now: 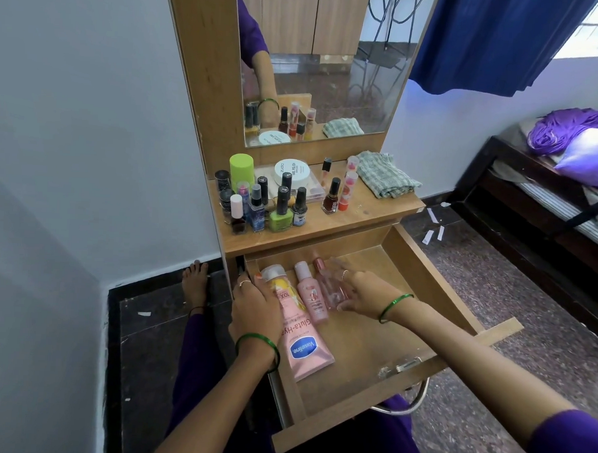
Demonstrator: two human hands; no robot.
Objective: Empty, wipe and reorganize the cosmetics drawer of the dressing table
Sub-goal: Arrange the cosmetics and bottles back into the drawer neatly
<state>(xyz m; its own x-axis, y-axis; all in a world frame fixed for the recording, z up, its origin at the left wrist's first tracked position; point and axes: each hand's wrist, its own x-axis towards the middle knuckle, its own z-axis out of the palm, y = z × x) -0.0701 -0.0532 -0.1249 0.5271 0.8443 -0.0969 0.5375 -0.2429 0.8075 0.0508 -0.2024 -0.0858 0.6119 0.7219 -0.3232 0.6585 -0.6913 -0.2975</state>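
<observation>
The wooden drawer is pulled open below the dressing table top. Inside, along its left side, lie a pink Vaseline tube, a yellow-and-pink tube, a pink pump bottle and a clear pink bottle. My left hand rests on the left side of the yellow-and-pink tube by the drawer's left wall. My right hand has its fingers around the clear pink bottle.
The table top carries several nail polish bottles, a lime green container, a white round jar, lipsticks and a folded checked cloth. A bed stands to the right; my foot is on the floor left.
</observation>
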